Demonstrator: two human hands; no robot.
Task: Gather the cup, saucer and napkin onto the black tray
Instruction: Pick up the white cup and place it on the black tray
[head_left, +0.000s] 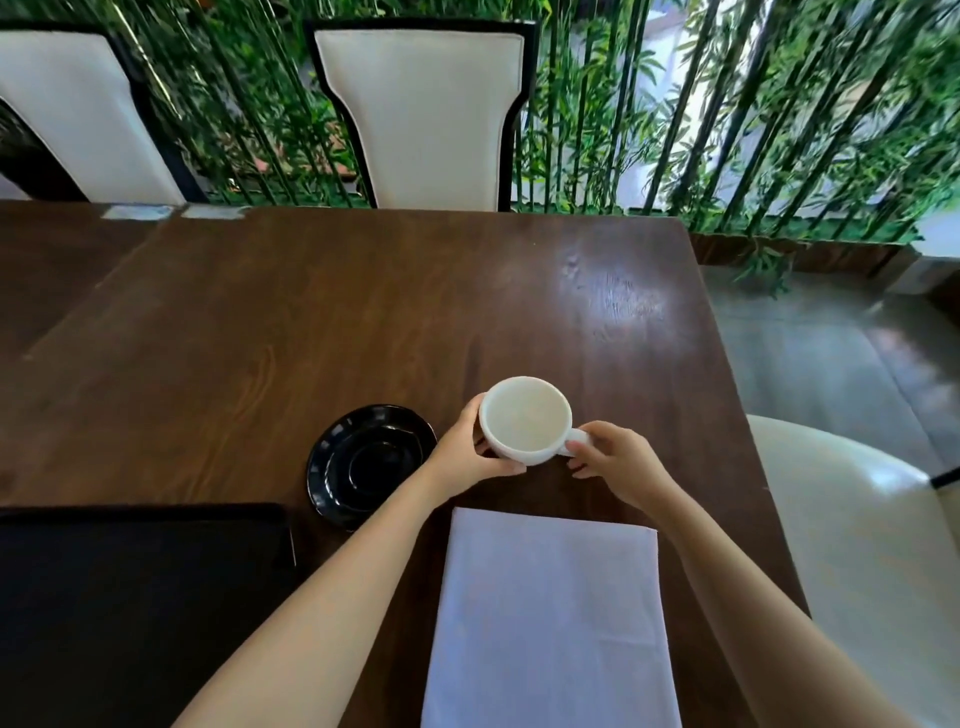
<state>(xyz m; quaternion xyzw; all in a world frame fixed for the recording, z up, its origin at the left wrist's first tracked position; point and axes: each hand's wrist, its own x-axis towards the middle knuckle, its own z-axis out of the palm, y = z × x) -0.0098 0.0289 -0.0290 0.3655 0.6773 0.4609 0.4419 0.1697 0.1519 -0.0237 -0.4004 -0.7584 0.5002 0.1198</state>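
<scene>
An empty white cup (524, 418) sits upright near the middle of the dark wooden table (311, 322). My left hand (467, 452) wraps its left side and my right hand (618, 462) pinches its handle. A glossy black saucer (366, 465) lies just left of the cup, bare. A folded pale napkin (550, 618) lies flat in front of me, below the cup. The black tray (119, 613) rests at the lower left, with nothing on it.
Two white chairs with black frames (421, 114) stand behind the table's far edge, backed by a bamboo screen. A white rounded seat (857, 530) is at the right, past the table's right edge.
</scene>
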